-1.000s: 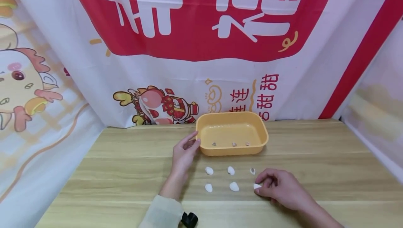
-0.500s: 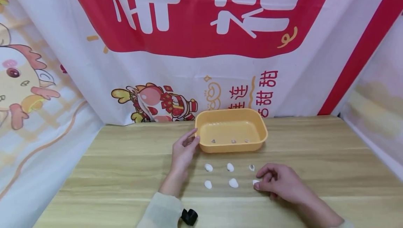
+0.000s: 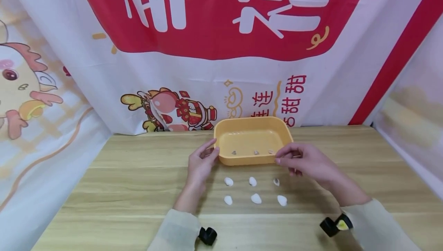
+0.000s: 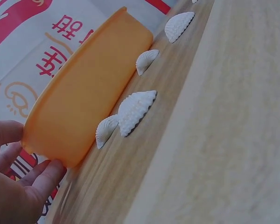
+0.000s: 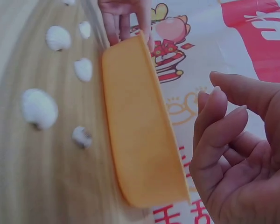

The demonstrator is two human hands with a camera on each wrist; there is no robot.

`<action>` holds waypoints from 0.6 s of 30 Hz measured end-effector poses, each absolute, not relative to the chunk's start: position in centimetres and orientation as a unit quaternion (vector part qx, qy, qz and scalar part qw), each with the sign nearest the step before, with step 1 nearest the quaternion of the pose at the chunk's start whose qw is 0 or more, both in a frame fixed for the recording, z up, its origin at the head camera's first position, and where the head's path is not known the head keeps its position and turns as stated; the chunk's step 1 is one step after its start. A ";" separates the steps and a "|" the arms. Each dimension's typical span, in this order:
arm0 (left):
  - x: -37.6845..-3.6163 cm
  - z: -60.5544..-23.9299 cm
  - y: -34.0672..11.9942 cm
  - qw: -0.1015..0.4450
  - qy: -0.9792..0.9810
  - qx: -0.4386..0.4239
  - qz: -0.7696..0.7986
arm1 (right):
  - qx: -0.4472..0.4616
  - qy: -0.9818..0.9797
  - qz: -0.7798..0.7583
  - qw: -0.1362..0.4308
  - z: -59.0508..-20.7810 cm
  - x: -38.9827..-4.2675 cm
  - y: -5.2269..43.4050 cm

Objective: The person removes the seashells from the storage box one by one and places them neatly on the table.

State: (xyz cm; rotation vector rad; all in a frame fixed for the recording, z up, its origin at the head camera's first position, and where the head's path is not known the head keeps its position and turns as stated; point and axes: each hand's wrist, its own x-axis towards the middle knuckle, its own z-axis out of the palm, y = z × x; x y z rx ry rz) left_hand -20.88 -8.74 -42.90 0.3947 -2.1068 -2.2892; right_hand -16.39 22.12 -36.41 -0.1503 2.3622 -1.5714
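Observation:
A yellow plastic tray [image 3: 221,159] [image 4: 84,93] [image 5: 135,126] stands at the back middle of the wooden table, with three small shells [image 3: 256,152] inside. In front of it several white shells [image 3: 256,198] [image 4: 135,109] [image 5: 39,107] lie in two rows. My left hand [image 3: 204,160] [image 4: 18,186] lies against the tray's left end, its fingers fairly straight and touching the corner. By the tray's right front corner hovers my right hand [image 3: 297,160] [image 5: 233,154], fingers loosely bent, holding nothing and just apart from the tray.
A printed red and white banner [image 3: 221,51] hangs right behind the table and along both sides. Bare wooden table [image 3: 121,189] spreads to the left and right of the shells. Black wrist mounts [image 3: 207,235] sit near the front edge.
My right hand has let go of the front right shell and moved up to the tray's right front corner. The left hand has stayed at the tray.

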 end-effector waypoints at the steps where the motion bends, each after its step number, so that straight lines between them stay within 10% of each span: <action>1: -20.9 -42.9 -8.7 0.003 -0.671 0.123 -0.732 | -0.055 0.823 -0.545 0.150 -36.1 -16.7 21.8; 18: -21.0 -43.0 -8.6 0.001 -0.667 0.122 -0.735 | -0.080 0.852 -0.498 0.139 -34.0 -21.1 17.7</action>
